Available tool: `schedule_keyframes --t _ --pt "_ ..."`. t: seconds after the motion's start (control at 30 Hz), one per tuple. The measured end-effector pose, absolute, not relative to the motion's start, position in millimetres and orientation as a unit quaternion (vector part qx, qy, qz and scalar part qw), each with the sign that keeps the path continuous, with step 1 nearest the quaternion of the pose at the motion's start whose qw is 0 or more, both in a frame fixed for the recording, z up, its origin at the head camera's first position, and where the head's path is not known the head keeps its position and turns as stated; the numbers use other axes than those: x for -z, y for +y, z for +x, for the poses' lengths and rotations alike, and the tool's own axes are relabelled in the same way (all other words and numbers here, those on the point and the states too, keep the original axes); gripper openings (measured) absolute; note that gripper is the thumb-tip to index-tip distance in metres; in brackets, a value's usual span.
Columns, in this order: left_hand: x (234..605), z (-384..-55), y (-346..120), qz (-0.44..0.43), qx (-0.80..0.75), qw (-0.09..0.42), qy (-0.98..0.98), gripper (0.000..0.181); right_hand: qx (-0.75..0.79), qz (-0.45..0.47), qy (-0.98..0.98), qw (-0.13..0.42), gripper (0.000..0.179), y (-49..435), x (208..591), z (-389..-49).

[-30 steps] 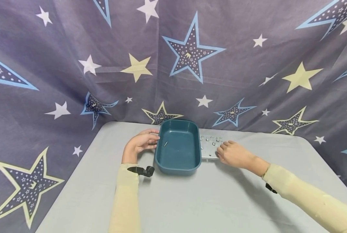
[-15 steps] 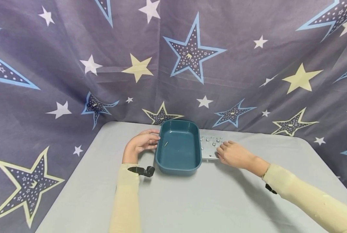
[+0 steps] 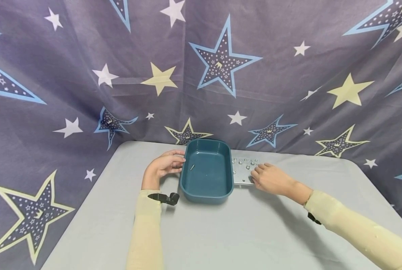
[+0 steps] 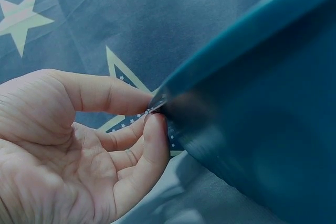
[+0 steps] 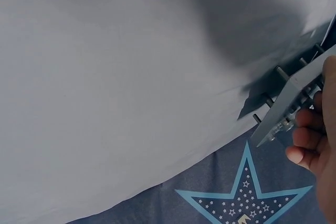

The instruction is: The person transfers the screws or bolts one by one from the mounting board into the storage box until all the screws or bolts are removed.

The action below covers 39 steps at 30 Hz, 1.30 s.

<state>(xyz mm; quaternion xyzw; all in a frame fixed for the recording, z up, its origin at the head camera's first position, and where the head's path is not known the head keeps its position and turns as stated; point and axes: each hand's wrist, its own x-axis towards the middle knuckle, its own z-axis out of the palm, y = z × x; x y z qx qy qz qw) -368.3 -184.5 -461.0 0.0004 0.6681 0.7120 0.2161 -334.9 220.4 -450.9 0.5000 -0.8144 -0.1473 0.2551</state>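
A teal plastic bin [image 3: 206,196] stands at the table's back, one small screw [image 3: 192,167] lying inside it. My left hand [image 3: 165,164] is at the bin's left side; in the left wrist view its thumb and finger pinch at the rim. Just right of the bin is a silvery metal plate [image 3: 243,176] studded with several bolts [image 3: 248,167], whose shanks stick out underneath in the right wrist view. My right hand [image 3: 270,179] grips the plate's right side with curled fingers [image 5: 304,137] over the bolt heads. I cannot tell whether those fingertips also hold a bolt.
A pale cloth-covered table [image 3: 214,236] lies under everything. Close behind the bin hangs a grey-purple curtain [image 3: 275,93] printed with stars. Each wrist carries a black camera strap [image 3: 164,197].
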Motion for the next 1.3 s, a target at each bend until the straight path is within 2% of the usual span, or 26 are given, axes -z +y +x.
schedule_keyframes --t 1.3 --pt "461 -369 -186 -0.001 -0.717 0.217 0.663 0.043 0.196 0.524 -0.783 0.272 0.018 221 441 -335"
